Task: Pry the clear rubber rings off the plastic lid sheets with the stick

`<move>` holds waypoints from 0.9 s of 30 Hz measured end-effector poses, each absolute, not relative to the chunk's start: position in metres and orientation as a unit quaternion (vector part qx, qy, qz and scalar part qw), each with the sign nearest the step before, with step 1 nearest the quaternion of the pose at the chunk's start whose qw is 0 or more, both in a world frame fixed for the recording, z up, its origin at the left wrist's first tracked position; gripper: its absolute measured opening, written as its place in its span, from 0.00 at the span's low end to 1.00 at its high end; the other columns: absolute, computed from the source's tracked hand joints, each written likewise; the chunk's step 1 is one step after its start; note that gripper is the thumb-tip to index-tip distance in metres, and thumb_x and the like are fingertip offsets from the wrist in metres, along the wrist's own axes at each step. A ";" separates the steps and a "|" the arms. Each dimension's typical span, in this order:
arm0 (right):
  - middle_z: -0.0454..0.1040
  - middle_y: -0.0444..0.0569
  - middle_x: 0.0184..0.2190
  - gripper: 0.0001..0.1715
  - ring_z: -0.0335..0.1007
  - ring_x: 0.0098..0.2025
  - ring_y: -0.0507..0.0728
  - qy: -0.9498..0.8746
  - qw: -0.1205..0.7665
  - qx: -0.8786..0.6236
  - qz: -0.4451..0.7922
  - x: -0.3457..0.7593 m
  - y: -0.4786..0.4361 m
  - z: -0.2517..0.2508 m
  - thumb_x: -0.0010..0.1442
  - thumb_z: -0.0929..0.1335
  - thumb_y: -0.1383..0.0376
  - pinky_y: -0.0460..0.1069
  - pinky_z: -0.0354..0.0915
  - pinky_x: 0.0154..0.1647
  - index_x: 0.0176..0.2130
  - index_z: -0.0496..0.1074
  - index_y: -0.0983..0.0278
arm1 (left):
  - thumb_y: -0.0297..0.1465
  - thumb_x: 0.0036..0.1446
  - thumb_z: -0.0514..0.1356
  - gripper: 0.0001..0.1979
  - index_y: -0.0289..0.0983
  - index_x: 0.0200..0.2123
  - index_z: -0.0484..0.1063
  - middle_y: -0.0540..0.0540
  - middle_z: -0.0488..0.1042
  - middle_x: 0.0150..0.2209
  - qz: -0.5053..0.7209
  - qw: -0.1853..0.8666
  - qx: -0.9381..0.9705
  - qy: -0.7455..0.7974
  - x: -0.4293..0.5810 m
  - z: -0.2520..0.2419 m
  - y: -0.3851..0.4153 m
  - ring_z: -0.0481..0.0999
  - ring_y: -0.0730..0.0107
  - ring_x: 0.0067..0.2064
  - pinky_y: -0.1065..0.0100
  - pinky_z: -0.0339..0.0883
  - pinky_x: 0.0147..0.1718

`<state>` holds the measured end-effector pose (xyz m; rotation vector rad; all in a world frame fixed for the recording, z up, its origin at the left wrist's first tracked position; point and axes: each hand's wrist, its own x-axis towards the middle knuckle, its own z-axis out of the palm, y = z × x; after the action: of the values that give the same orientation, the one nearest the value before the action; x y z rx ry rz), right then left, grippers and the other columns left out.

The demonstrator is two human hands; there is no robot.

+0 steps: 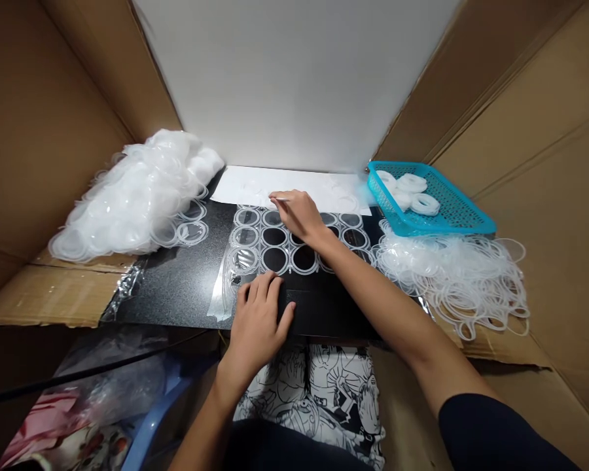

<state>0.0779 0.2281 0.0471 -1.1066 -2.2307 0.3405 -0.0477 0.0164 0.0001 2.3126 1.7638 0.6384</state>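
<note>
A clear plastic sheet of joined rings (pixel 255 243) lies on a black board (pixel 186 284). My left hand (pixel 260 320) rests flat on the sheet's near edge, fingers together and stretched out. My right hand (pixel 297 212) reaches to the sheet's far edge, its fingers pinched on a thin white tool or piece I cannot name. Several rings in the sheet's middle show dark holes.
A heap of clear plastic discs (pixel 137 193) lies at the left. A tangle of loose clear rings (pixel 451 268) lies at the right, below a blue basket (pixel 459 216) holding white rolls. A white sheet (pixel 285 186) lies behind the board. Cardboard walls stand on both sides.
</note>
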 end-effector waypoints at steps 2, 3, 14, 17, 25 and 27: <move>0.84 0.52 0.49 0.19 0.80 0.47 0.61 -0.845 0.321 -0.381 0.197 0.070 0.224 0.045 0.74 0.63 0.61 0.56 0.72 0.50 0.45 0.83 0.62 | 0.35 0.70 0.57 0.17 0.39 0.59 0.66 0.37 0.71 0.63 0.241 0.096 0.772 0.580 -0.051 0.000 0.014 0.68 0.50 0.66 0.47 0.60 0.63; 0.84 0.51 0.50 0.18 0.80 0.48 0.60 -0.850 0.315 -0.348 0.241 0.066 0.217 0.042 0.74 0.64 0.60 0.55 0.72 0.51 0.45 0.83 0.62 | 0.34 0.70 0.57 0.16 0.40 0.59 0.67 0.38 0.71 0.63 0.263 0.103 0.767 0.576 -0.054 0.001 0.013 0.68 0.52 0.65 0.50 0.60 0.63; 0.84 0.50 0.50 0.12 0.79 0.54 0.59 -0.844 0.203 -0.259 0.424 0.056 0.168 0.013 0.70 0.70 0.59 0.57 0.71 0.61 0.44 0.84 0.59 | 0.34 0.71 0.56 0.13 0.41 0.55 0.71 0.39 0.74 0.61 0.254 0.042 0.732 0.630 -0.108 0.001 0.013 0.71 0.53 0.64 0.51 0.60 0.61; 0.84 0.50 0.49 0.11 0.80 0.53 0.59 -0.846 0.199 -0.266 0.416 0.057 0.169 0.014 0.69 0.70 0.59 0.57 0.72 0.60 0.43 0.84 0.58 | 0.34 0.71 0.56 0.13 0.41 0.55 0.71 0.39 0.74 0.61 0.249 0.039 0.730 0.635 -0.106 0.000 0.013 0.71 0.53 0.64 0.51 0.60 0.61; 0.84 0.49 0.47 0.12 0.79 0.50 0.57 -0.892 0.212 -0.201 0.344 0.057 0.163 0.013 0.73 0.67 0.62 0.55 0.71 0.57 0.47 0.81 0.60 | 0.35 0.71 0.55 0.15 0.39 0.57 0.69 0.39 0.73 0.63 0.221 0.032 0.732 0.644 -0.104 0.003 0.013 0.70 0.53 0.64 0.50 0.57 0.61; 0.83 0.51 0.46 0.15 0.78 0.48 0.58 -0.923 0.218 -0.157 0.276 0.057 0.160 0.009 0.75 0.64 0.62 0.56 0.71 0.55 0.49 0.80 0.61 | 0.36 0.72 0.54 0.16 0.39 0.59 0.68 0.39 0.73 0.64 0.208 0.033 0.734 0.646 -0.103 0.003 0.015 0.70 0.52 0.65 0.49 0.57 0.61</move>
<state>0.0572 0.1598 0.0091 -0.4354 -2.5550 0.7634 -0.1034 0.0148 0.0028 2.2586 1.9877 0.6387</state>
